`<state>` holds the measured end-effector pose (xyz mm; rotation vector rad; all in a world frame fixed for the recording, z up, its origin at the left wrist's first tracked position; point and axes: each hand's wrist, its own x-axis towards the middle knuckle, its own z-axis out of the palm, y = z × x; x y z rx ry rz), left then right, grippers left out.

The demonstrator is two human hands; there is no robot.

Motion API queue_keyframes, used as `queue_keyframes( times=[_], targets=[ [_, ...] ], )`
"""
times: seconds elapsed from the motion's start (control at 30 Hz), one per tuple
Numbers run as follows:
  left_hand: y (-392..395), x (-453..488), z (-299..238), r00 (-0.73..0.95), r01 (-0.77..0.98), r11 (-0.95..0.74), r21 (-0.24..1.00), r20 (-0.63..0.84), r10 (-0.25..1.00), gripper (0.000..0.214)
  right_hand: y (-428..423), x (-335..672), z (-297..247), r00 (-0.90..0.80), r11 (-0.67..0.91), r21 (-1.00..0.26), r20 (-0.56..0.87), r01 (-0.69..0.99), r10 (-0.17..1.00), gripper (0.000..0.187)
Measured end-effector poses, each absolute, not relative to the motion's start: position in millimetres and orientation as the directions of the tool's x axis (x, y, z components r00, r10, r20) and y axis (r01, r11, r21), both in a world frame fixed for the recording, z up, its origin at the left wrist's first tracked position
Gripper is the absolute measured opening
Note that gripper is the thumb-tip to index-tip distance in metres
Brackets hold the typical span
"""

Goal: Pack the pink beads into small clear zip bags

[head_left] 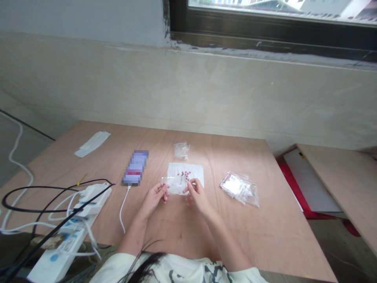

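The wide wooden worktop runs out to a tiled wall under a dark-framed window, and a second board leans or stands off to the right. At near left sits a white power strip, tangled in black and white cables that take up that corner but leave the middle open. Further along lie a phone with its screen blurred, joined to a white charging cable, and, at far left, a folded white strip.

In the middle, both hands are raised just above a white sheet, holding a clear plastic bag between them. The left hand pinches the bag's left side between thumb and fingers, while the right hand pinches nearer the middle, with its fingertips close to a small cluster of red beads. The beads seem to lie inside the bag, though the glare on the plastic makes that hard to be sure of.

So far, one bag is in the hands. A stack of clear bags lies to the right, and a single small bag lies at the far side of the sheet. Nothing sits between the hands and either one.
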<state>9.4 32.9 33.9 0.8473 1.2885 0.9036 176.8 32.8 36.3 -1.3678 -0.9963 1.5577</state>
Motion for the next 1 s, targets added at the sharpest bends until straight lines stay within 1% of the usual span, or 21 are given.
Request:
queue_keyframes(
  times=[0.07,0.17,0.27,0.53,0.73,0.9,1.0],
  targets=[
    [35.1,7.8,31.0,0.02,-0.089,0.418,0.904,-0.418,0.908,0.035,34.6,174.0,30.2,-0.12,-0.324,-0.946,-0.322,0.005,0.939,0.025],
    [36.7,5.9,27.0,0.002,-0.094,0.422,0.902,-0.424,0.906,0.035,39.2,170.8,18.3,-0.103,-0.252,-0.961,-0.264,0.112,0.959,0.022],
    [37.7,3.6,22.5,0.017,-0.082,0.42,0.904,-0.42,0.907,0.035,44.4,170.3,6.3,-0.079,-0.225,-0.965,-0.237,0.138,0.968,0.021],
    [40.0,-1.4,16.5,0.074,-0.114,0.457,0.882,-0.451,0.889,0.039,47.8,172.7,-2.4,-0.13,-0.327,-0.945,-0.327,0.028,0.936,0.027],
    [39.6,-5.0,26.4,0.131,-0.154,0.499,0.853,-0.483,0.866,0.033,48.4,176.1,5.4,-0.169,-0.4,-0.916,-0.388,-0.041,0.906,0.027],
    [39.6,-5.6,33.0,0.066,-0.102,0.5,0.86,-0.496,0.866,0.034,49.3,177.3,6.2,-0.176,-0.42,-0.905,-0.403,-0.071,0.898,0.028],
    [41.7,-5.9,34.5,0.072,-0.039,0.481,0.876,-0.478,0.876,0.034,49.4,177.4,5.2,-0.179,-0.426,-0.901,-0.406,-0.085,0.896,0.027]
  ],
)
